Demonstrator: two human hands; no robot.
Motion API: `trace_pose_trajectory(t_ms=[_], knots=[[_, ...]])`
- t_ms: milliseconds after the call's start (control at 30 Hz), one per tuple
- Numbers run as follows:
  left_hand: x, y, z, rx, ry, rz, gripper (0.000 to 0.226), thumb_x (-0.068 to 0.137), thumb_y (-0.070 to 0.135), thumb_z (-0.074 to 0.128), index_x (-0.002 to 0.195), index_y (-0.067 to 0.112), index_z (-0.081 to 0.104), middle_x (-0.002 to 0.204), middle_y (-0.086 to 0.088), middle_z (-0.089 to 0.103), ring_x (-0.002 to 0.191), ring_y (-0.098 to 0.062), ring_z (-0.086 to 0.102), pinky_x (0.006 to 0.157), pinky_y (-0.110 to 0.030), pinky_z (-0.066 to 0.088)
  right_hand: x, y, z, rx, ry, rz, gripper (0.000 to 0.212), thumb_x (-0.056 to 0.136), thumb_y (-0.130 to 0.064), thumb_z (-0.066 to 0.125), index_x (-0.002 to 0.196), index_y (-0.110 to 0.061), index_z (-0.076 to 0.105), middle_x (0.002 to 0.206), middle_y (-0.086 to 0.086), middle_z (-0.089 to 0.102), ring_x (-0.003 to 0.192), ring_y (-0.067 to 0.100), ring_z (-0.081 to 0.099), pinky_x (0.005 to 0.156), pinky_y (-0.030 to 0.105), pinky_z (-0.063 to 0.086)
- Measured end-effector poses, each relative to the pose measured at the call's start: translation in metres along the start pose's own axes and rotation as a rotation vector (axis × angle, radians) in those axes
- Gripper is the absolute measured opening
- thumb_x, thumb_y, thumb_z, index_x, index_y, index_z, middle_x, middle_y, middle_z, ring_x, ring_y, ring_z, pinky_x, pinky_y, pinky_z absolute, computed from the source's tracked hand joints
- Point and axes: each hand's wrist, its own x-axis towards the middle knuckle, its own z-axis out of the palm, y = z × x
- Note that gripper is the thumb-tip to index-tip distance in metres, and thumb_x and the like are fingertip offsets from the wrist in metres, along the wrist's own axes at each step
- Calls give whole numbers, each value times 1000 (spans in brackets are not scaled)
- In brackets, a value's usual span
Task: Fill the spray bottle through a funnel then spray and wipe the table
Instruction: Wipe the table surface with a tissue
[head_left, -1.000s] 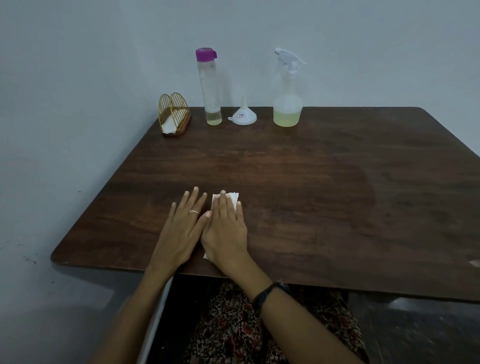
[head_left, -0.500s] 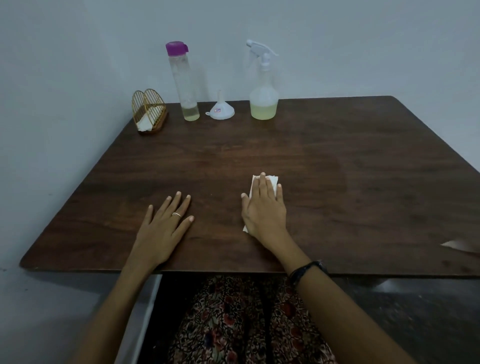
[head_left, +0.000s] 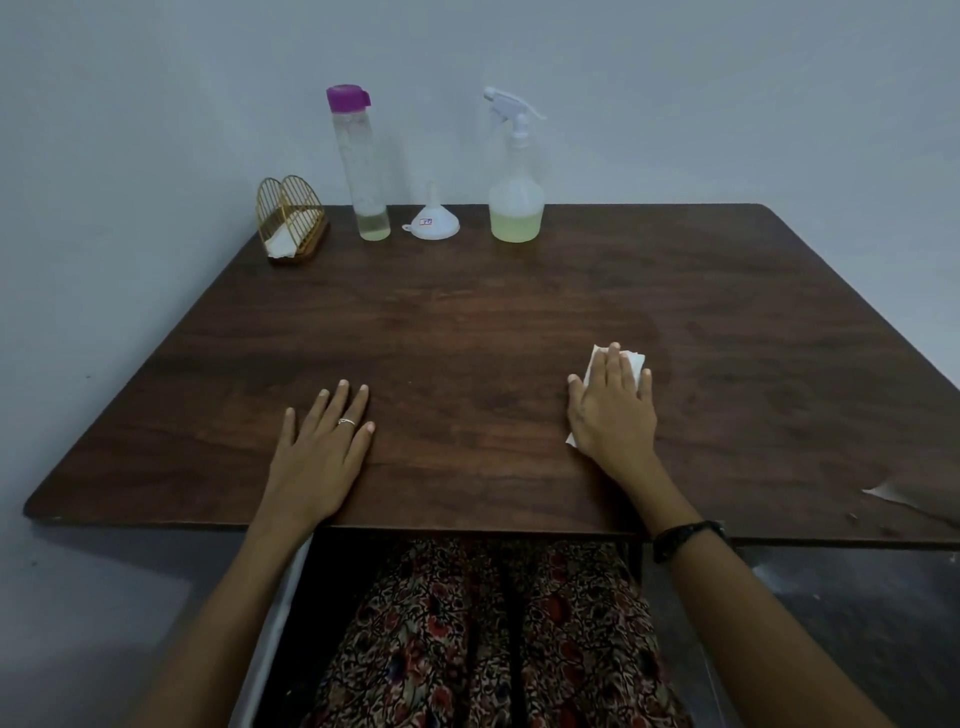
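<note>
Low in the frame, right of centre, the right hand (head_left: 613, 410) lies flat with straight fingers, pressing a white paper napkin (head_left: 635, 359) onto the dark wooden table (head_left: 467, 322); only the napkin's far edge and a near corner peek out from under the palm. The left hand (head_left: 319, 457) rests lower left of centre, fingers straight and spread on the bare wood, holding nothing.

Along the top edge of the table stands the spray bottle (head_left: 515, 208), upright, with pale yellowish liquid in its lower part. Left of it the small white funnel (head_left: 434, 223) sits mouth-down, then the tall clear bottle with a purple cap (head_left: 361, 166), nearly drained, and a gold wire napkin holder (head_left: 291, 223) at upper left.

The napkin looks thin, soft and light; I'd guess it bunches or tears if dragged by one corner, more so once damp, so a broad flat palm suits it. The spray bottle seems light, rigid plastic, best taken round the narrow neck below the trigger.
</note>
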Motion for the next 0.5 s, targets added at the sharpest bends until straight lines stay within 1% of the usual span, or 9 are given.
trace_pose_trajectory(t_ms=[100,367,500], knots=[[-1,4,-2,-49,9,-22,52,100,33,25,148,25,7,158,1,5,146,-17,3,116,-44,3,-1,7,-3,-5,-4,23,59,100,-35,26,147,0,16,157,15,13,146,24,9,117,43,2],[-2,7,-3,-55,19,-36,52,100,34,24,148,24,8,158,1,7,146,-17,4,116,-45,4,-5,11,-6,-9,-14,86,60,101,-35,26,147,0,14,157,16,12,146,25,8,117,45,2],[-4,9,-2,-103,36,-61,51,100,35,25,148,25,11,158,1,9,146,-17,5,117,-44,2,-9,5,-4,-16,4,122,61,100,-35,28,147,2,13,156,18,13,146,26,9,117,46,3]])
